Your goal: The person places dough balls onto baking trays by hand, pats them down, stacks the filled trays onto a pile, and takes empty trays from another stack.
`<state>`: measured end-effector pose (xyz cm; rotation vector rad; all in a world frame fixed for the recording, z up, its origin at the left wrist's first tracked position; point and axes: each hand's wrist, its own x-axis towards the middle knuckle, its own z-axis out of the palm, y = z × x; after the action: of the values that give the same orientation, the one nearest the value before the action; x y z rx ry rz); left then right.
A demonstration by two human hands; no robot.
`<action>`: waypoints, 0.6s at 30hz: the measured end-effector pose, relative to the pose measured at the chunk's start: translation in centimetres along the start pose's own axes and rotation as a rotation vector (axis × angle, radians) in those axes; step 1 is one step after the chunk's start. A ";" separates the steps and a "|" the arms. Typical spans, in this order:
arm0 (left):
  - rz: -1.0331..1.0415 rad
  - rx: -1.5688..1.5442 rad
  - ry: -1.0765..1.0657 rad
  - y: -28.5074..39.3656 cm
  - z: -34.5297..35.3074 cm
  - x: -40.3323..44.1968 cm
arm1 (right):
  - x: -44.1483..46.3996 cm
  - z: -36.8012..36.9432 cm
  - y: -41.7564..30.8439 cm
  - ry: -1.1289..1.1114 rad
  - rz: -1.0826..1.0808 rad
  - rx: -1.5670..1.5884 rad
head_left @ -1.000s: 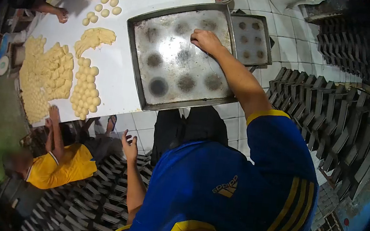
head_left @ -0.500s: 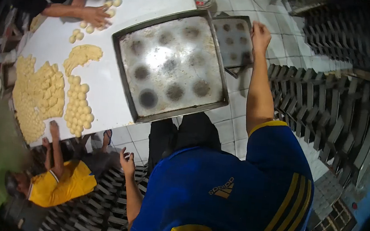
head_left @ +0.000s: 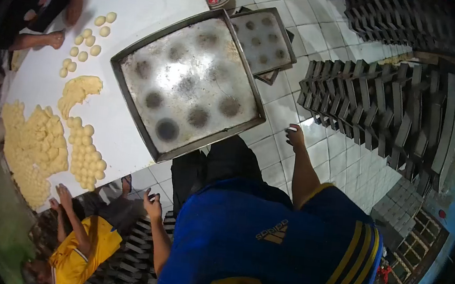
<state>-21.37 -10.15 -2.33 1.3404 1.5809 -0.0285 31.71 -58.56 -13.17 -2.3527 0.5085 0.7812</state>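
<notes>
My left hand [head_left: 152, 202] hangs below the table's front edge with its fingers apart and nothing in it. Over the tiled floor, my right hand [head_left: 295, 136] is held away from my body, its fingers loosely bent and holding no tray. Directly in front of me a large square metal baking tray [head_left: 189, 83] lies tilted at the table's corner, with dark round stains on its bottom. Beyond it, a smaller-looking baking tray [head_left: 260, 41] with similar dark spots rests on another tray, low down near the floor.
Dough balls [head_left: 86, 156] and flattened dough [head_left: 35, 145] cover the left of the white table [head_left: 142, 2]. One person [head_left: 43, 9] is at the far side, another in a yellow shirt [head_left: 89, 243] at lower left. Stacked dark trays [head_left: 378, 107] stand at right.
My right hand has left the low tray and drawn back toward me; that tray now sits turned on the stack. The far person's hand has moved off the dough balls. My view has shifted.
</notes>
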 end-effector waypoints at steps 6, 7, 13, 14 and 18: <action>0.203 0.038 0.059 5.2 -1.1 3.8 | -4.9 0.1 -23.5 -0.327 -0.348 0.225; 0.215 0.014 0.074 4.8 -1.5 5.0 | -6.0 0.4 -26.6 -0.295 -0.381 0.061; 0.461 -0.001 0.360 11.2 -5.4 7.4 | -9.7 7.2 -37.6 0.416 -1.129 -0.460; 0.464 0.026 0.414 12.2 -6.4 7.7 | -12.3 9.4 -41.3 0.175 -1.144 -0.314; 0.466 -0.072 0.533 14.7 -9.8 10.5 | -24.0 25.0 -51.0 -0.472 -1.189 -0.205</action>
<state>-15.39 8.73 3.31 1.7186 1.6270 0.7162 29.81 -0.45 7.43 -2.0033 -1.1146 0.7249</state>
